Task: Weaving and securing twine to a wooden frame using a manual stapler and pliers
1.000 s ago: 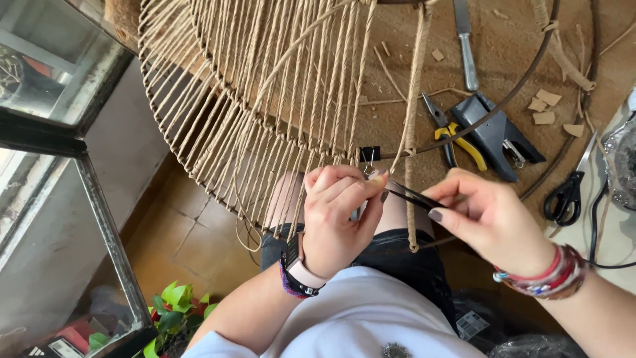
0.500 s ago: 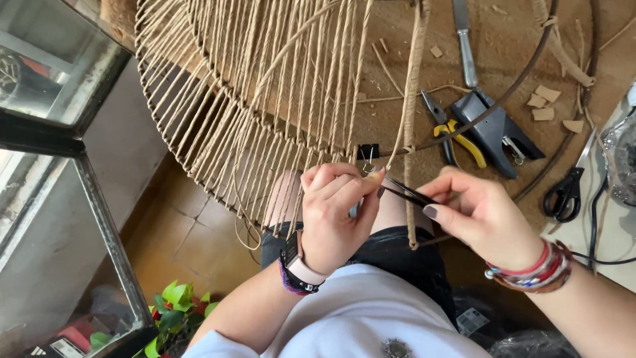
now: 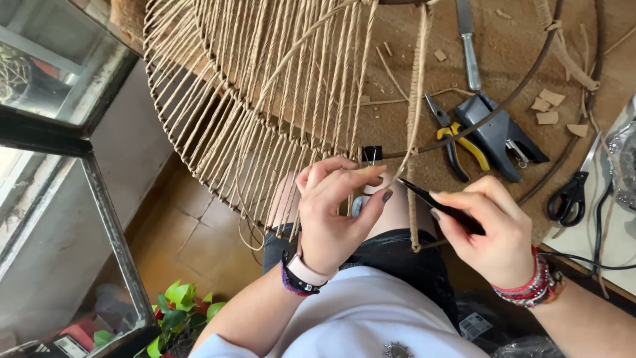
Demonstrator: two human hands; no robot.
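Daylight falls across the brown tiled floor (image 3: 192, 235) below me, where I sit at a worktable topped with brown fibreboard (image 3: 510, 40). At my left stands a glass cabinet with a dark metal frame (image 3: 99, 199), its panes reflecting the room, beside a pale grey wall (image 3: 129, 136). A green-leaved houseplant (image 3: 179, 315) sits on the floor near its foot

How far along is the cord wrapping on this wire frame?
Done: the frame's left span is strung with cord. In hand: left hand pinches cord at the rim by a black binder clip; right hand holds a thin dark tool. Left: the right-side rim is bare.
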